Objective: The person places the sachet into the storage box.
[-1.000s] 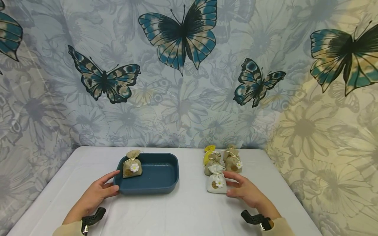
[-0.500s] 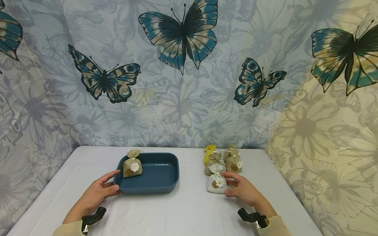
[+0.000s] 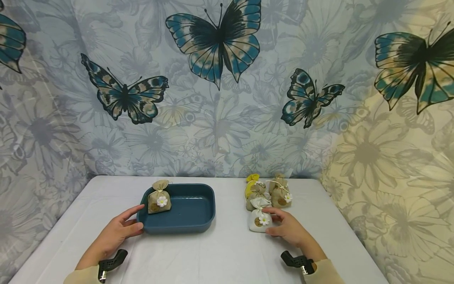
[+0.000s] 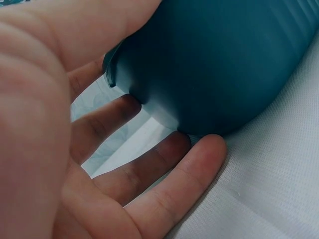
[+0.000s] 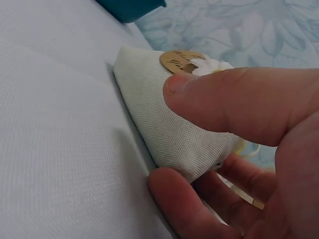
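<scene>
A dark blue rectangular dish (image 3: 193, 207) stands on the white-covered table, with a tan drawstring sachet (image 3: 156, 197) upright in its left end. My left hand (image 3: 118, 228) touches the dish's left end, its fingers fairly straight; in the left wrist view, several fingertips (image 4: 174, 144) meet the outer wall (image 4: 209, 64). On the right, my right hand (image 3: 291, 228) holds a white drawstring sachet (image 3: 256, 216) by its right side. The right wrist view has the thumb (image 5: 214, 99) across the sachet's front, over a white flower and a round brown tag (image 5: 179, 60), with other fingers behind and below.
Behind the white sachet stand a tan sachet (image 3: 258, 191), another tan one (image 3: 279, 193) and a yellow one (image 3: 251, 183), close together. A butterfly-print cloth (image 3: 220, 134) hangs at the table's back edge (image 3: 227, 179).
My right hand has moved left, its thumb and fingers coming further round the white sachet. The left hand, the dish and the other sachets stay where they were.
</scene>
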A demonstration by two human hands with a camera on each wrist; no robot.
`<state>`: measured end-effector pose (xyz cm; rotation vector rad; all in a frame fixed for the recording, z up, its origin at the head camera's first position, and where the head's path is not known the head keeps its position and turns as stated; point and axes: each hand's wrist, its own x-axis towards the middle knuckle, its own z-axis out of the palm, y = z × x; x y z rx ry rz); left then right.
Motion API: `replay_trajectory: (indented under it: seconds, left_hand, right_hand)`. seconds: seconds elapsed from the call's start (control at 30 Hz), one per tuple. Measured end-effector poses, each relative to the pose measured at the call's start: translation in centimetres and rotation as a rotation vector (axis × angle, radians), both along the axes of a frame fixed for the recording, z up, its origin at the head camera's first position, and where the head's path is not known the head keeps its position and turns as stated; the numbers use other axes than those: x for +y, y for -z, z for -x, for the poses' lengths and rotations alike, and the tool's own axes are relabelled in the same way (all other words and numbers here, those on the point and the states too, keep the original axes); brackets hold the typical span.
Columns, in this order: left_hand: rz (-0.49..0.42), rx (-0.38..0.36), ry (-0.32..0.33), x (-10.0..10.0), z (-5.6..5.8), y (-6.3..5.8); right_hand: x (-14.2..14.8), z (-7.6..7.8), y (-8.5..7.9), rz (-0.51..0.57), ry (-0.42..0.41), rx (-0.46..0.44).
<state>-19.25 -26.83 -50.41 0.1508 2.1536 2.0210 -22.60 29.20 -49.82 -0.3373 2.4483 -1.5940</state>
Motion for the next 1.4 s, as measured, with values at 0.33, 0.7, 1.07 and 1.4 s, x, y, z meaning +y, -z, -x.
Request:
replay_trajectory:
  seconds: [0.33, 0.7, 1.07, 1.4]
  left_hand:
    - [0.011, -0.014, -0.012, -0.1, 0.2, 0.4]
    - [0.005, -0.005, -0.006, 0.0, 0.0, 0.1]
    - [0.013, -0.001, -0.003, -0.2, 0.1, 0.2]
    - [0.012, -0.014, -0.008, -0.3, 0.2, 0.5]
  right_hand:
    - [-0.7, 0.0, 1.1, -0.119, 0.186, 0.074]
    - [-0.1, 0.0, 1.8, -0.072, 0.158, 0.106]
    - [0.2, -0.3, 1.8, 0.086, 0.107, 0.103]
    - [-0.2, -1.0, 0.7, 0.146, 0.138, 0.108]
